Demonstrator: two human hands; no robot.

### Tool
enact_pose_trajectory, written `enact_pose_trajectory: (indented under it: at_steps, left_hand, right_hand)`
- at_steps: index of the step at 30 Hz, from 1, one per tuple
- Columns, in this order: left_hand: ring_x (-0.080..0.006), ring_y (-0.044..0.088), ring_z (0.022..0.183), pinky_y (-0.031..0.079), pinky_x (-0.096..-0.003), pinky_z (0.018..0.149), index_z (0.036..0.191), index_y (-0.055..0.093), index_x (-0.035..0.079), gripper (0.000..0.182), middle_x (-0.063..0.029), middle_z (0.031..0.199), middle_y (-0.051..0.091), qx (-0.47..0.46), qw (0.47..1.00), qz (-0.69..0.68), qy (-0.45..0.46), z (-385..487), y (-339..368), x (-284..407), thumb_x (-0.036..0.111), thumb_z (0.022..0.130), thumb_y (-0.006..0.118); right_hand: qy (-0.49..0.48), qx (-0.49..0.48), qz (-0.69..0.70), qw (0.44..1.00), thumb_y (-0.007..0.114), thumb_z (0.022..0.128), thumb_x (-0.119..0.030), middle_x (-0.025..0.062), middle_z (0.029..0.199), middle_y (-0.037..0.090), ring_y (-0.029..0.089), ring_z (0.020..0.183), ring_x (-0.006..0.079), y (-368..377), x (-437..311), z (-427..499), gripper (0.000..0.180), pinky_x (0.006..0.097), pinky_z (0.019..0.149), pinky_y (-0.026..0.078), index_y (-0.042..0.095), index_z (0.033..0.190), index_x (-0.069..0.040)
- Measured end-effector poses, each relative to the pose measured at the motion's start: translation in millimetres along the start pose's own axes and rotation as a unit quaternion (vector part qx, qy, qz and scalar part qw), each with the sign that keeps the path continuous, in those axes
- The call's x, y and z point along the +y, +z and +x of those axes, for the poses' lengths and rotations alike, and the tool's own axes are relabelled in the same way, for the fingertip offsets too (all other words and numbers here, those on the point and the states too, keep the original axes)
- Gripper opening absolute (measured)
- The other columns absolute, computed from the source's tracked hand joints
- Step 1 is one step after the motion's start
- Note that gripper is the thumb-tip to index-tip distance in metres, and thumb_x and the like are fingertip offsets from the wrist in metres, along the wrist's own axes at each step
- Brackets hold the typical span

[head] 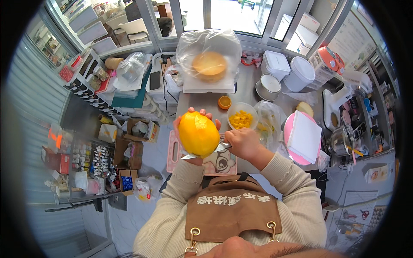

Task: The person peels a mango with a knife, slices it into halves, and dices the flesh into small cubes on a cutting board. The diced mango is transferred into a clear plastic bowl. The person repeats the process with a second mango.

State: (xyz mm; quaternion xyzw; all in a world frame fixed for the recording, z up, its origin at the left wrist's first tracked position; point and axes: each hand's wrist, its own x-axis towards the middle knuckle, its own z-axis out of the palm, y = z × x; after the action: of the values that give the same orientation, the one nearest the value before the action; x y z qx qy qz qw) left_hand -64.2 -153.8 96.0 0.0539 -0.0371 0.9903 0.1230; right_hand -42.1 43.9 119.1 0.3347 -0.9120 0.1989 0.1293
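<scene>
A large peeled mango (198, 133) rests in my left hand (209, 115), whose fingertips curl over its far side. My right hand (243, 142) grips a knife, and its metal blade (222, 147) lies against the near lower side of the fruit. Beneath both is a pink cutting board (233, 167) with a cartoon print. Beyond my right hand, a round clear plastic tub (256, 115) holds yellow diced fruit (241, 119). Half an orange (224, 102) sits cut side up to the left of that tub.
A round sponge cake (209, 66) under clear plastic stands at the back. Right of the tub are a plastic bag (269, 124), round metal tins (268, 87) and a pink round board (288, 142) bearing a white rectangular item (305, 137). A phone (155, 80) lies at the left.
</scene>
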Motion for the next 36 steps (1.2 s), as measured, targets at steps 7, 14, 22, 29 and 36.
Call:
enact_pose_trajectory:
  at_steps: [7,14,22,29,36]
  left_hand:
    - [-0.0333,0.061,0.111,0.049,-0.0606,0.101,0.118,0.063,0.015,0.04,-0.0133,0.115,0.062,0.003,1.0,0.018,0.013,-6,-6,2,0.048,0.099,0.052]
    - [-0.0337,0.063,0.108,0.049,-0.06,0.1,0.118,0.065,0.016,0.04,-0.0118,0.115,0.065,0.054,0.996,0.043,0.06,-12,-7,7,0.048,0.097,0.053]
    - [-0.0325,0.061,0.112,0.049,-0.0584,0.1,0.119,0.063,0.017,0.038,-0.0102,0.115,0.065,0.026,0.992,0.105,0.065,-18,-24,7,0.046,0.097,0.053]
    - [-0.0322,0.06,0.111,0.049,-0.0571,0.1,0.115,0.065,0.016,0.037,-0.0105,0.113,0.064,0.074,0.996,0.041,0.001,-25,-38,6,0.048,0.097,0.058]
    - [-0.0349,0.064,0.107,0.05,-0.0598,0.098,0.116,0.065,0.015,0.037,-0.0119,0.113,0.068,0.093,0.995,0.022,0.015,-32,-68,4,0.046,0.097,0.058]
  right_hand:
    - [0.056,0.016,-0.017,0.998,0.073,0.076,-0.014,0.0059,0.067,0.066,0.069,0.063,0.0287,13,7,-5,0.015,0.0416,0.059,0.053,0.058,0.076,-0.013]
    - [0.066,0.031,-0.018,0.997,0.07,0.081,-0.016,0.0058,0.066,0.067,0.069,0.06,0.0286,22,4,0,0.011,0.0416,0.057,0.053,0.061,0.077,-0.013]
    - [0.077,-0.006,0.021,0.997,0.073,0.075,-0.015,0.0073,0.069,0.068,0.07,0.064,0.0303,40,-2,2,0.012,0.0425,0.058,0.054,0.061,0.077,-0.012]
    - [0.107,-0.042,-0.006,0.993,0.067,0.082,-0.016,0.0081,0.07,0.071,0.071,0.062,0.0292,50,6,-11,0.007,0.0409,0.059,0.055,0.064,0.077,-0.012]
    - [0.143,-0.082,0.004,0.986,0.066,0.082,-0.016,0.0097,0.071,0.072,0.071,0.063,0.0327,79,17,-23,0.005,0.045,0.059,0.055,0.065,0.08,-0.013]
